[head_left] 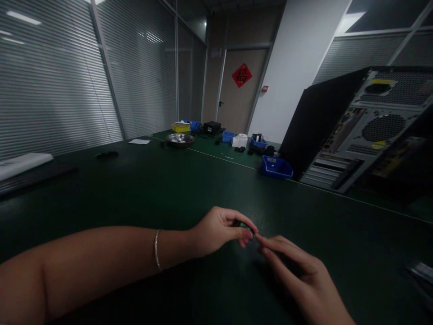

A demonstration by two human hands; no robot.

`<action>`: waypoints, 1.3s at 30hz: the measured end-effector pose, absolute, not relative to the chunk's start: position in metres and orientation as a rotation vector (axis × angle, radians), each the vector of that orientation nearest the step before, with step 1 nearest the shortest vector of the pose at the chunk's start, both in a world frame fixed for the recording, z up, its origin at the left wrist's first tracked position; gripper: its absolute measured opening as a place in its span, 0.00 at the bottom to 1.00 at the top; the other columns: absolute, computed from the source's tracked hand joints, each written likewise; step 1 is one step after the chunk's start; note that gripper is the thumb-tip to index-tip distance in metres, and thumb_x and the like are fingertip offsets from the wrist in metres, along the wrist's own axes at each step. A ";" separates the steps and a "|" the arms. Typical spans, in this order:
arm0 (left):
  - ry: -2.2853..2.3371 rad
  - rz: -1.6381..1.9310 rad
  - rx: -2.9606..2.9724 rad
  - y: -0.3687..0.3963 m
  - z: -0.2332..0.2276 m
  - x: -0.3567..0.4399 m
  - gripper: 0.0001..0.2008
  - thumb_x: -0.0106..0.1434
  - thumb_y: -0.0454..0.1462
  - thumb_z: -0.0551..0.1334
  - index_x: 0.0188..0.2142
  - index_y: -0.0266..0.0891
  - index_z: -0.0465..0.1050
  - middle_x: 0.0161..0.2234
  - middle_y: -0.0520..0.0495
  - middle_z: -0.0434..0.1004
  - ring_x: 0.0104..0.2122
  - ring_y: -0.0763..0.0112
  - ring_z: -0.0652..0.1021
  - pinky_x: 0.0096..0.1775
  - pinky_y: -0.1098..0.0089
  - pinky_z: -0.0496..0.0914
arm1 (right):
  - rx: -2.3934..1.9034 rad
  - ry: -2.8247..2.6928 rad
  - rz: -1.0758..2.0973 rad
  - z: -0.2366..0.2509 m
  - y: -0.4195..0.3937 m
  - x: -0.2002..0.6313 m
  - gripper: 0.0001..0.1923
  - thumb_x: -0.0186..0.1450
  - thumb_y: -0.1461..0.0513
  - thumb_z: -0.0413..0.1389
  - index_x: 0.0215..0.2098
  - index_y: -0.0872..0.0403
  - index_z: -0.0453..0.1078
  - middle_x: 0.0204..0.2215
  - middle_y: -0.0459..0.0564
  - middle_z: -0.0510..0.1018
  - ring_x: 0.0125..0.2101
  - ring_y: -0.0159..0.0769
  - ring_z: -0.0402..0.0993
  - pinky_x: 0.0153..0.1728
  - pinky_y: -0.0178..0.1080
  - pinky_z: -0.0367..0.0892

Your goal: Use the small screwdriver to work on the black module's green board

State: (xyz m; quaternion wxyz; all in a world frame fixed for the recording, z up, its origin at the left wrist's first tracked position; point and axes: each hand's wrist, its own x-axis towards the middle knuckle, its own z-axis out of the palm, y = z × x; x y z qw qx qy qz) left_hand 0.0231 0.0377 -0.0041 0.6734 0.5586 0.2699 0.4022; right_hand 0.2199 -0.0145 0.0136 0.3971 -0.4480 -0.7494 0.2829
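Note:
A small green piece that looks like a circuit board (pixel 242 224) sits between the thumb and fingers of my left hand (pixel 219 231), which is closed on it. Most of the board is covered by those fingers. My right hand (pixel 297 266) meets the board's right end with thumb and forefinger pinched together. Whatever lies in that pinch is too small and dim to make out. Both hands are just above the dark green tabletop (pixel 162 189), and a bracelet (pixel 157 249) circles my left wrist.
An open-backed computer case (pixel 355 131) stands at the right, beside a blue bin (pixel 276 167). Farther back are a metal bowl (pixel 180 140), a yellow bin (pixel 181 127) and a black box (pixel 212 127). A dark keyboard (pixel 37 176) lies at the left edge.

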 end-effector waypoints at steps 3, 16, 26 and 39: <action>0.603 0.907 1.253 0.037 -0.004 0.023 0.10 0.54 0.36 0.71 0.36 0.34 0.80 0.29 0.49 0.79 0.25 0.76 0.74 0.32 0.72 0.69 | -1.152 -1.903 0.745 0.013 -0.015 0.221 0.12 0.64 0.60 0.56 0.42 0.51 0.80 0.30 0.51 0.80 0.26 0.35 0.78 0.23 0.30 0.72; 0.650 0.927 1.290 0.033 -0.002 0.024 0.10 0.54 0.34 0.70 0.37 0.35 0.81 0.31 0.48 0.80 0.26 0.75 0.75 0.34 0.70 0.70 | -1.129 -1.879 0.725 0.015 -0.017 0.219 0.11 0.65 0.60 0.58 0.43 0.50 0.80 0.36 0.52 0.83 0.35 0.40 0.81 0.35 0.35 0.76; 0.639 0.915 1.245 0.033 0.000 0.025 0.10 0.54 0.36 0.70 0.37 0.34 0.80 0.31 0.48 0.79 0.26 0.75 0.75 0.34 0.69 0.70 | -1.084 -1.877 0.716 0.013 -0.018 0.219 0.10 0.65 0.61 0.57 0.42 0.51 0.79 0.35 0.52 0.83 0.34 0.39 0.81 0.34 0.35 0.75; 0.633 0.918 1.253 0.034 0.001 0.026 0.10 0.53 0.35 0.71 0.36 0.34 0.80 0.33 0.47 0.79 0.28 0.73 0.74 0.35 0.68 0.68 | -1.082 -1.898 0.709 0.013 -0.017 0.219 0.11 0.65 0.61 0.58 0.44 0.50 0.79 0.37 0.52 0.83 0.36 0.40 0.81 0.36 0.36 0.75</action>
